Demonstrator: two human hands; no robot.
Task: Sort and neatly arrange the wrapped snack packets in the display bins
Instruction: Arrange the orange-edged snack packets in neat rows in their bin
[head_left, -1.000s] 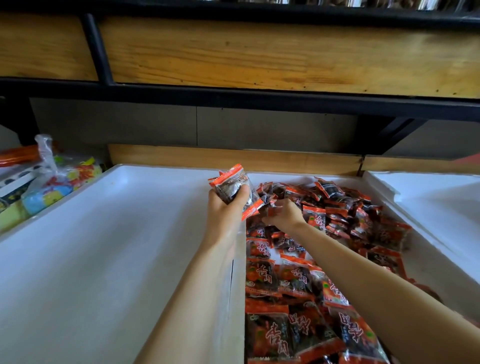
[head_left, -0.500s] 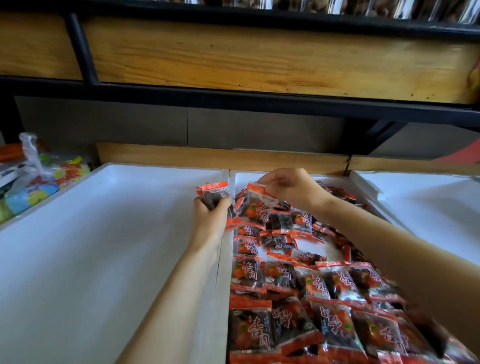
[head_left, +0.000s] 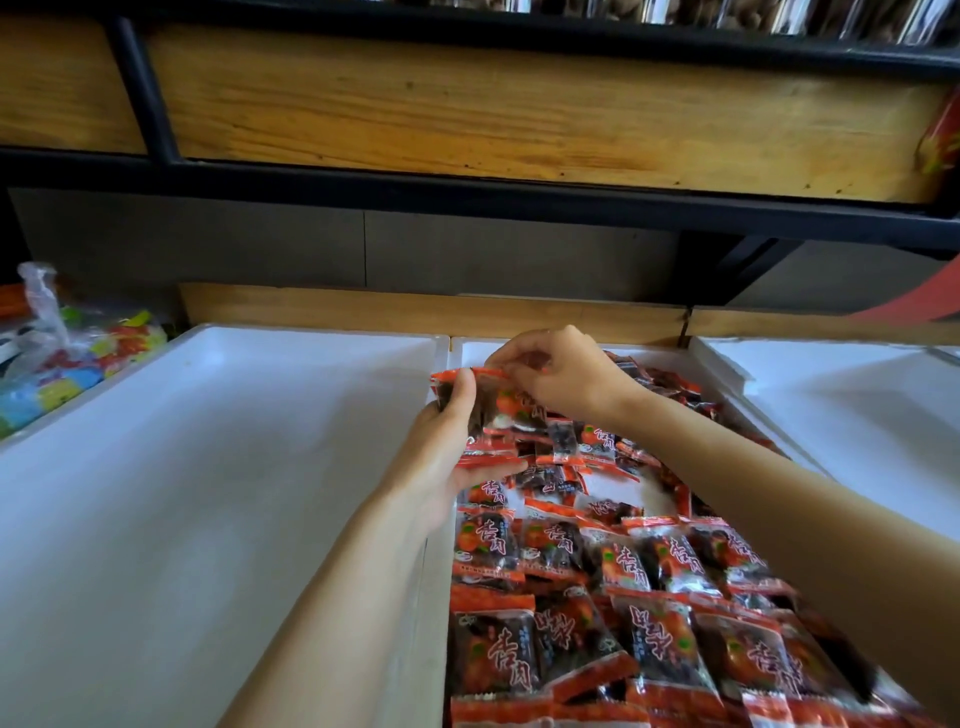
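At the far left corner of the middle bin (head_left: 470, 347), our left hand (head_left: 441, 457) curls round a small upright stack of packets (head_left: 485, 410). Our right hand (head_left: 563, 376) pinches the orange sealed edge along its top between thumb and fingertips — both hands grip the same bundle, held just above the packets lying below.

We judge these light and slippery: thin glossy film over a soft dark filling, so a stack squeezed only at the middle would likely fan out or shoot a packet loose. Broad pressure on the flat faces suits the bundle. The crimped seal looks like the place to take a single one, since it seems stiffer and spares the snack inside.

Nearer us, overlapping rows (head_left: 618, 566) lie label-up across the bin, while a loose heap (head_left: 670, 382) sits toward its far right — that part looks unsorted. White bins flank it, the left bin (head_left: 208, 467) and the right bin (head_left: 857, 415), with a bag of coloured sweets (head_left: 78, 358) beyond the left one.
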